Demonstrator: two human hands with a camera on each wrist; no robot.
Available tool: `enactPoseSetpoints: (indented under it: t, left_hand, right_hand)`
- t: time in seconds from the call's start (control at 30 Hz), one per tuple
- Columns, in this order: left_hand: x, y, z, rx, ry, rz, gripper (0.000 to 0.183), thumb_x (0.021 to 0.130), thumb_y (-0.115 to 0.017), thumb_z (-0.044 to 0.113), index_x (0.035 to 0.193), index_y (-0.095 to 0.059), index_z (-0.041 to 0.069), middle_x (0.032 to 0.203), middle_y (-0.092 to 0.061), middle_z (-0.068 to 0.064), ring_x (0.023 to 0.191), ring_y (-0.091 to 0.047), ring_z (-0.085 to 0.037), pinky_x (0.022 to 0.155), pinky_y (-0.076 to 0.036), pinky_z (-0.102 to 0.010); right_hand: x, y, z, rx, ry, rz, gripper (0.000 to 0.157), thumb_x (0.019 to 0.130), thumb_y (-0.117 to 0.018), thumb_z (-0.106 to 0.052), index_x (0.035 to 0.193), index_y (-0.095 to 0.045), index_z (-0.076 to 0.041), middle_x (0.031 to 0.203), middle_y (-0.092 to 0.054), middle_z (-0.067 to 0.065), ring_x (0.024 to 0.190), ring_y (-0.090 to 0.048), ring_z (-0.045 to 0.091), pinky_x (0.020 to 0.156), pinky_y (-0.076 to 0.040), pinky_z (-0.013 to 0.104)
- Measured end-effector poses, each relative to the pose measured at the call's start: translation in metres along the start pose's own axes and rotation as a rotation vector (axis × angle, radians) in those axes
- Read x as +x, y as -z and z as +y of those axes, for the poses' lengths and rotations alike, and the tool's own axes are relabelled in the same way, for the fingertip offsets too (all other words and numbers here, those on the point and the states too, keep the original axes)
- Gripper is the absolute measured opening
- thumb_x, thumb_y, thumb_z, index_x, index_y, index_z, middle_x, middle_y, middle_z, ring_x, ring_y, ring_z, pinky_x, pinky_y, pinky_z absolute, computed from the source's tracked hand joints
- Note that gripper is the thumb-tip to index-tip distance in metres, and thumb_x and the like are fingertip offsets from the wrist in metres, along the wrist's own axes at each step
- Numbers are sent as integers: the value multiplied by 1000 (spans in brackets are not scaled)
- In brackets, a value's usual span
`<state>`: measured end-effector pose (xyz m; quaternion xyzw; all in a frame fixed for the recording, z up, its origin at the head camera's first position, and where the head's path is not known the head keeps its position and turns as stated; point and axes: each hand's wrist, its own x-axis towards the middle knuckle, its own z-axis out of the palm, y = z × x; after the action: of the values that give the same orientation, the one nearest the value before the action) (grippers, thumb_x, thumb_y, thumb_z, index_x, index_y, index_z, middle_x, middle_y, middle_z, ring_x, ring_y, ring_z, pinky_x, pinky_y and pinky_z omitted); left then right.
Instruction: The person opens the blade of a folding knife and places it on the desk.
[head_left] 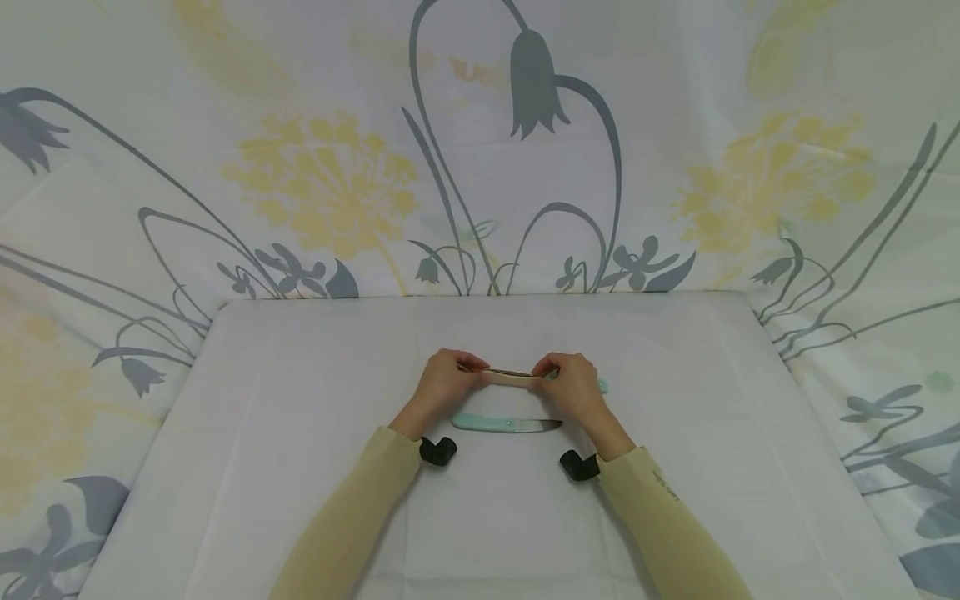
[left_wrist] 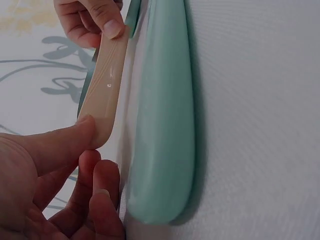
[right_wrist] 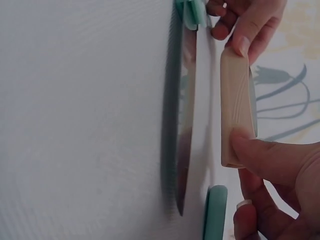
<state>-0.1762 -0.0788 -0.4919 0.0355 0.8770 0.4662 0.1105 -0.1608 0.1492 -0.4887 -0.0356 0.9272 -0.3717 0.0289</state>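
Note:
Both hands hold a beige-handled folding knife [head_left: 508, 379] level between them, above the white surface. My left hand [head_left: 452, 382] pinches one end of it, and my right hand [head_left: 572, 387] pinches the other. Its smooth handle has fine grooves, and a thin grey strip shows along the far edge in both wrist views. Nearer the person, a teal-handled knife [head_left: 487, 423] lies flat, blade toward the right. In the left wrist view its handle [left_wrist: 162, 125] is close up, while its blade [right_wrist: 186, 130] shows in the right wrist view.
Another teal piece [head_left: 603, 386] lies behind the right hand, mostly hidden. White cloth covers the table [head_left: 300, 467]. A flower-patterned curtain [head_left: 495, 183] stands along the back and sides. Black wrist cameras [head_left: 438, 451] sit at both cuffs.

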Motion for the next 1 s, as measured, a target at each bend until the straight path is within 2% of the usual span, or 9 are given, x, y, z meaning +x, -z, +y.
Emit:
enactPoseSetpoints:
  t: [0.17, 0.4, 0.63, 1.0]
  left_hand:
    - [-3, 3, -3, -26, -20, 2, 13, 87, -79, 19, 98, -79, 12, 90, -72, 1, 79, -63, -15, 74, -49, -32]
    - [-8, 7, -2, -82, -6, 5, 15, 87, -79, 20, 99, -78, 11, 91, -72, 1, 81, -62, -15, 77, -49, -32]
    - [-15, 6, -3, -236, 35, 10, 15, 88, -78, 15, 102, -77, 10, 96, -71, -1, 80, -63, -15, 74, -51, -28]
    - [-30, 8, -5, -430, 19, -12, 21, 86, -78, 12, 106, -75, 4, 96, -71, -6, 82, -66, -17, 76, -53, -27]
  right_hand:
    - [-2, 2, -1, 48, 9, -5, 11, 83, -82, -12, 91, -75, -9, 87, -71, 2, 83, -56, 23, 76, -41, 38]
    - [-7, 5, -3, 218, -20, -14, 15, 83, -81, -9, 95, -73, -6, 90, -70, 4, 84, -59, 22, 74, -44, 33]
    - [-10, 5, -1, 385, -49, -55, 17, 86, -77, -5, 101, -71, -2, 97, -69, 8, 88, -63, 21, 77, -47, 30]
    - [-21, 8, -2, 565, -33, -120, 19, 87, -73, -1, 105, -67, 3, 100, -68, 12, 90, -64, 21, 78, -53, 24]
